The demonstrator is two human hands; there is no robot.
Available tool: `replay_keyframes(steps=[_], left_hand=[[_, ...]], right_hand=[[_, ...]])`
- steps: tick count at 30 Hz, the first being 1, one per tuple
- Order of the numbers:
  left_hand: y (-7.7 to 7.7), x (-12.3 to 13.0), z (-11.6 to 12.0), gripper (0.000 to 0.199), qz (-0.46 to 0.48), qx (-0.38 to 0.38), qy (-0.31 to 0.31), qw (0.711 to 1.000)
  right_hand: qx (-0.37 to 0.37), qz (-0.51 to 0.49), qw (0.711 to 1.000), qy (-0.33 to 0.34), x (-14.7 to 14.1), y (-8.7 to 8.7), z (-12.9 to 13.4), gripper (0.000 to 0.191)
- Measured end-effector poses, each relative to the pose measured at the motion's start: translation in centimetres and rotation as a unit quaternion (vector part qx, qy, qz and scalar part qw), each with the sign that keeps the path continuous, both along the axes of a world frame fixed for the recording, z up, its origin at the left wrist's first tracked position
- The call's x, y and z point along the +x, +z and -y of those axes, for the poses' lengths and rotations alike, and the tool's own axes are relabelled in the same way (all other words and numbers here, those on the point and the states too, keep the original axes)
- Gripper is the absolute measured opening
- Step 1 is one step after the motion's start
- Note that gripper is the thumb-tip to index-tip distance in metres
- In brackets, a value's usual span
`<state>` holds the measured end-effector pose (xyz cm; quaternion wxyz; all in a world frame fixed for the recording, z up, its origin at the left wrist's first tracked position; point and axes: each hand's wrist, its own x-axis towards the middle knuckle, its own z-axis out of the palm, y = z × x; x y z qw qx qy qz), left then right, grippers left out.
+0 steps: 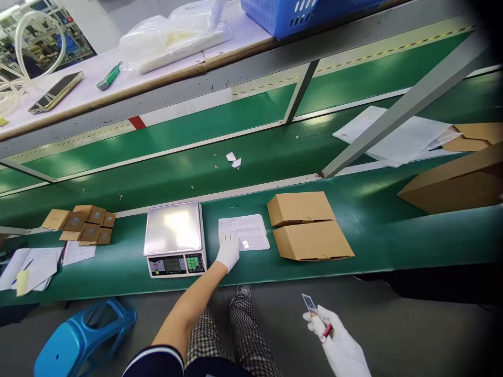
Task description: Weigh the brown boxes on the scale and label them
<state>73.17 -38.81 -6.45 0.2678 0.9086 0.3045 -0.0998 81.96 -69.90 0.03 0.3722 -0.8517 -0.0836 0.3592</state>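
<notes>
My left hand (228, 252), in a white glove, lies with its fingers stretched out on a sheet of handwritten paper (251, 230) on the green bench. A small white piece (245, 244) is on that sheet, beside my fingertips. My right hand (338, 337), also gloved in white, is off the bench's front edge, above the floor. Between its thumb and fingers it pinches a small, flat, rectangular piece (309, 302) with a pale edge. A small red object (327, 331) shows in the same hand; its kind is unclear.
Left of the paper stands a digital weighing scale (173, 230); right of it are two cardboard boxes (310, 241). Small brown boxes (88, 228) and an open notebook (27, 269) sit at far left. A blue stool (78, 335) stands below. A slanted grey post (393, 115) crosses the right.
</notes>
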Motion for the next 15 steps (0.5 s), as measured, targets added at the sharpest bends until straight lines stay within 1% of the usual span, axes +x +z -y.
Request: replay_keyframes(steps=[2,4,7,11,13,15], left_hand=[[0.3,1.2,-1.0,0.044,-0.017,-0.028,0.004,0.999],[1.4,2.0,-2.2,0.037,-0.032,-0.067,0.007,0.997],[4.1,2.8,-5.0,0.031,-0.036,-0.135,0.012,0.990],[7.9,3.4,-8.9,0.031,-0.011,-0.227,0.019,0.974],[9.2,3.7,-10.0,0.031,-0.003,-0.271,0.021,0.962],[10.0,3.8,-10.5,0.030,-0.002,-0.308,0.022,0.951]], right_hand=[[-0.021,-0.033,0.999,-0.004,-0.2,0.4,0.1,0.061],[-0.025,-0.052,0.998,-0.011,-0.5,0.5,0.2,0.064],[-0.019,-0.073,0.997,-0.015,-0.9,0.1,0.3,0.064],[0.001,-0.069,0.997,-0.021,-0.9,-0.8,0.3,0.060],[0.014,-0.058,0.998,-0.024,-0.8,-1.1,0.2,0.058],[0.026,-0.045,0.998,-0.027,-0.6,-1.4,0.1,0.055]])
